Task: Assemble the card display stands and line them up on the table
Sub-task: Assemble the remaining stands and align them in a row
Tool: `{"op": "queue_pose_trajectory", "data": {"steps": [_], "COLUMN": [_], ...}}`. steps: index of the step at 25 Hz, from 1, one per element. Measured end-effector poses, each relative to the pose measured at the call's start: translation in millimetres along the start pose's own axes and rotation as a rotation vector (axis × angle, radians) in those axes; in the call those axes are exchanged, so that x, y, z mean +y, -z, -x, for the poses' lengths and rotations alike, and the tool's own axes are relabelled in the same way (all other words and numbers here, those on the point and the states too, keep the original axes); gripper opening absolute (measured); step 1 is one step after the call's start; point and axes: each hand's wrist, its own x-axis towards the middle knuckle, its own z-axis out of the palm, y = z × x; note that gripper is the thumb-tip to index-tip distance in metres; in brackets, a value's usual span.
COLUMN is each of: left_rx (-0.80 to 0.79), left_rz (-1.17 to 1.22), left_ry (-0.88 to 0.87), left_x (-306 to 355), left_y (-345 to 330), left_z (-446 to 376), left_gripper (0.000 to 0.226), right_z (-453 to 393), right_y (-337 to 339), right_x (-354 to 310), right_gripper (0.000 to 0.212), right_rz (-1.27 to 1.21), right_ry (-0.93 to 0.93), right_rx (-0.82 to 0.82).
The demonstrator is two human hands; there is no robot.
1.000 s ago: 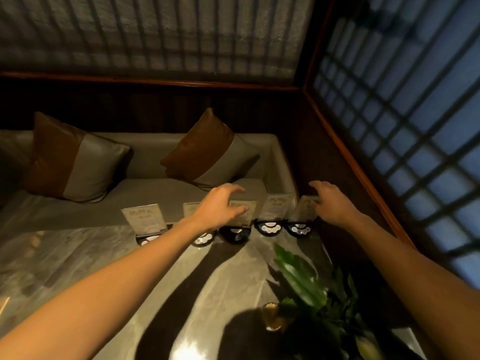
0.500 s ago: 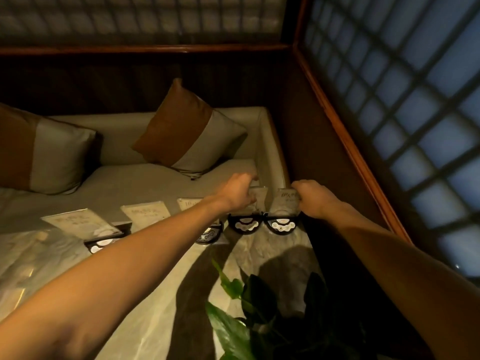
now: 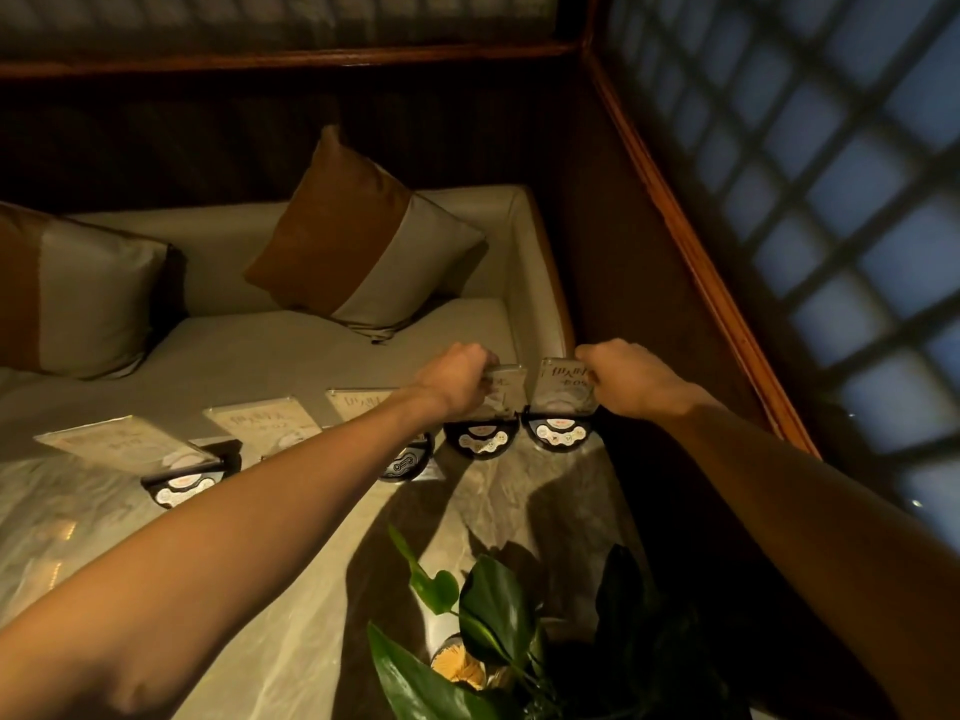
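Dim light blurs much of the scene, and the left forearm hides the base of the middle stand (image 3: 405,462). The left hand (image 3: 457,381) is closed on the card of the fourth stand (image 3: 483,433); the right hand (image 3: 631,379) is closed on the card of the last stand (image 3: 558,431). Dark handwriting marks each card, too faint to read. Five stands line the far edge of the table (image 3: 291,641), the last near its right corner. A plant (image 3: 493,615) is cut off below.
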Motion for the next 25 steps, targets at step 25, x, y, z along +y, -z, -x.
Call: {"op": "queue_pose_trajectory", "data": {"steps": [25], "left_rx": [0.014], "left_rz": [-0.004], "left_ry": [-0.028], "left_x": [5], "left_y": [-3], "left_z": [10], "left_gripper": [0.020], "right_z": [8], "right_y": [-6], "right_x": [12], "right_gripper": [0.013], "right_rz": [-0.091], "right_ry": [0.044], "right_rx": [-0.004]}}
